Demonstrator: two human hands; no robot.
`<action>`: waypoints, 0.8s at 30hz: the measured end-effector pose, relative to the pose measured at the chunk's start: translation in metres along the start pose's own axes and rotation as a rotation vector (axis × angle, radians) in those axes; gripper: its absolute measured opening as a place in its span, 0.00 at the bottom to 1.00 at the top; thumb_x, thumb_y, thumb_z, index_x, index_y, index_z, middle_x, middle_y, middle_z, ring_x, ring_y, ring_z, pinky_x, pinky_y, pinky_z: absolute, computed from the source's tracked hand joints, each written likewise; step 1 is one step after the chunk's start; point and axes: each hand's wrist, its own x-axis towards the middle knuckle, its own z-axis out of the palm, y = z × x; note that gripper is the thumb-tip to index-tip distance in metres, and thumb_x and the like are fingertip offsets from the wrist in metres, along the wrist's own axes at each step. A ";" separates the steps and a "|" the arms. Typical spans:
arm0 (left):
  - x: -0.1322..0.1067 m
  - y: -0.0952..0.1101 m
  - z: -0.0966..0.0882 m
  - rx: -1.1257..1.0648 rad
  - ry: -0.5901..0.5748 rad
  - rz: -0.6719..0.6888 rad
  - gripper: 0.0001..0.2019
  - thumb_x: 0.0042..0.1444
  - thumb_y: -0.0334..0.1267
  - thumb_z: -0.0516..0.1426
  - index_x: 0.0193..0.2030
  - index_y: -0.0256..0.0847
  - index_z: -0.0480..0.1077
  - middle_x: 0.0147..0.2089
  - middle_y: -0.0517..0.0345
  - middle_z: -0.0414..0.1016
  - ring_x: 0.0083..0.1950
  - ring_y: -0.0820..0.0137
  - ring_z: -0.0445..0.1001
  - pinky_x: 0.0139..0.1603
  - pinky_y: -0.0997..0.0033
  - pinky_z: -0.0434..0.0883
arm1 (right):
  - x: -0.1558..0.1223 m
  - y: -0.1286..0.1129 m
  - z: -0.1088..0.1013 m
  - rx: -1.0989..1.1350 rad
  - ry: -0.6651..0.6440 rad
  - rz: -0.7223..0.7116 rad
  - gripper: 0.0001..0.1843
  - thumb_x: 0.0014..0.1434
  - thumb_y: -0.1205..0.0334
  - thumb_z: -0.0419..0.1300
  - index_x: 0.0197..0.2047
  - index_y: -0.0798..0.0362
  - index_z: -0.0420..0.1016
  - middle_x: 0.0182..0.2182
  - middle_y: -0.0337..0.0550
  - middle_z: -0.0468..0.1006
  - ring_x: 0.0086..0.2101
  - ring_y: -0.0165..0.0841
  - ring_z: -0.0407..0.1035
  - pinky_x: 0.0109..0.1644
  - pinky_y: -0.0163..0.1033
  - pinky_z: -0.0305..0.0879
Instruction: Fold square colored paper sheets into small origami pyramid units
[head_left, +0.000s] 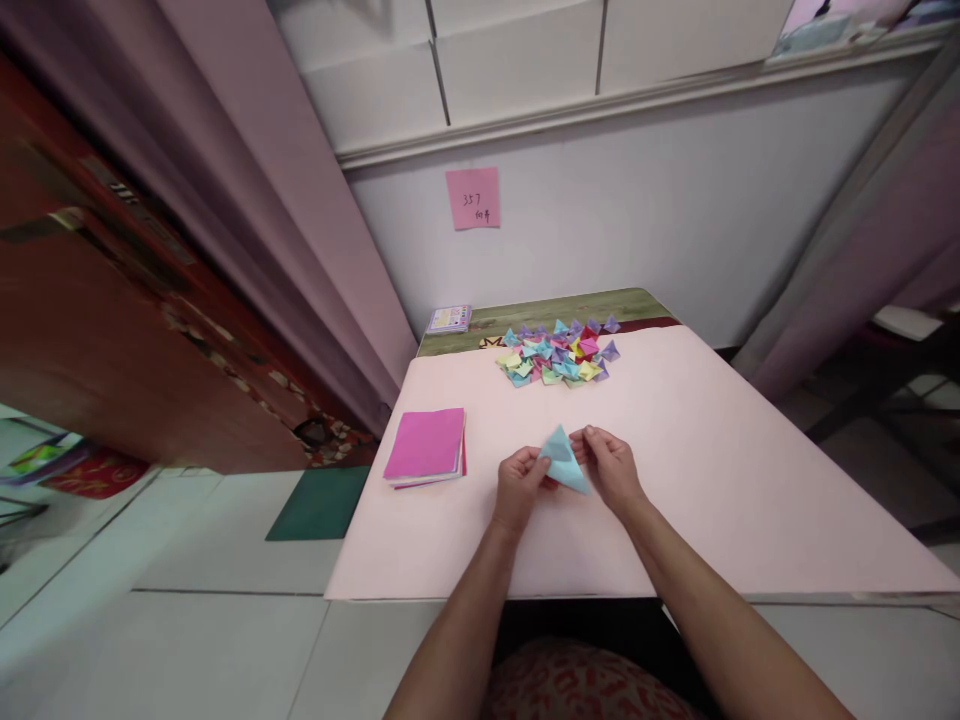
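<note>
A light-blue sheet of folded paper (567,467), now roughly triangular, is held over the near part of the table. My left hand (520,482) pinches its left side, thumb on top and the other fingers underneath. On the right edge of the paper, my right hand (609,465) has its fingers bent together at the fold; its exact contact is partly hidden. Beyond both hands lies a pile of small folded paper pieces (553,358) in blue, purple, pink, yellow and green. To the left of my left hand sits a stack of square paper (426,444), magenta on top.
A pale pink cover (720,480) lies over the table. At the back left corner is a small stack of printed cards (449,319). A pink note (473,199) with handwriting hangs on the wall. Left stand a purple curtain (330,200) and a reddish door (150,330).
</note>
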 end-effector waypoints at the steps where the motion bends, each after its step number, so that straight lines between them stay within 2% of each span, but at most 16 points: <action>1: 0.001 0.000 -0.001 -0.058 0.054 0.011 0.17 0.49 0.48 0.65 0.35 0.36 0.72 0.25 0.58 0.75 0.24 0.71 0.74 0.29 0.71 0.73 | 0.000 0.000 0.001 0.034 0.020 0.000 0.22 0.60 0.41 0.58 0.37 0.52 0.78 0.29 0.43 0.77 0.28 0.31 0.69 0.34 0.37 0.68; 4: 0.004 0.001 -0.003 -0.212 0.166 0.039 0.19 0.48 0.49 0.65 0.38 0.36 0.71 0.30 0.57 0.77 0.27 0.70 0.77 0.35 0.68 0.76 | -0.002 -0.002 0.002 0.053 0.001 -0.007 0.21 0.62 0.43 0.58 0.41 0.53 0.79 0.32 0.45 0.78 0.30 0.32 0.70 0.35 0.37 0.69; 7: 0.005 0.001 -0.003 -0.250 0.184 0.044 0.19 0.48 0.47 0.66 0.39 0.35 0.70 0.30 0.57 0.77 0.28 0.69 0.78 0.35 0.67 0.76 | -0.005 -0.003 0.002 0.002 -0.041 -0.037 0.21 0.63 0.44 0.57 0.42 0.53 0.78 0.35 0.47 0.78 0.32 0.33 0.70 0.35 0.38 0.70; 10: 0.004 0.001 -0.004 -0.265 0.174 0.045 0.18 0.48 0.45 0.66 0.38 0.35 0.70 0.31 0.56 0.77 0.27 0.69 0.78 0.35 0.68 0.76 | -0.009 -0.006 0.003 -0.108 -0.054 -0.098 0.19 0.60 0.46 0.61 0.46 0.51 0.76 0.36 0.45 0.78 0.31 0.32 0.71 0.34 0.39 0.71; 14: 0.003 0.001 -0.005 -0.293 0.143 0.048 0.16 0.50 0.46 0.64 0.38 0.35 0.71 0.32 0.55 0.77 0.28 0.70 0.77 0.35 0.67 0.75 | -0.017 -0.015 0.009 -0.363 0.001 -0.388 0.25 0.54 0.53 0.68 0.54 0.48 0.73 0.49 0.48 0.74 0.35 0.34 0.73 0.35 0.41 0.74; 17: 0.003 0.001 -0.006 -0.342 0.128 0.050 0.14 0.52 0.45 0.63 0.37 0.36 0.71 0.30 0.57 0.76 0.28 0.71 0.75 0.34 0.69 0.74 | -0.023 -0.020 0.014 -0.554 0.018 -0.609 0.25 0.52 0.56 0.70 0.53 0.46 0.73 0.55 0.50 0.70 0.39 0.37 0.74 0.38 0.43 0.75; 24: 0.004 0.004 -0.009 -0.480 0.119 0.038 0.10 0.50 0.40 0.63 0.34 0.36 0.70 0.28 0.59 0.74 0.28 0.73 0.73 0.33 0.71 0.72 | -0.026 -0.017 0.017 -0.719 0.058 -0.820 0.17 0.53 0.60 0.70 0.48 0.46 0.77 0.56 0.51 0.69 0.38 0.37 0.74 0.41 0.46 0.77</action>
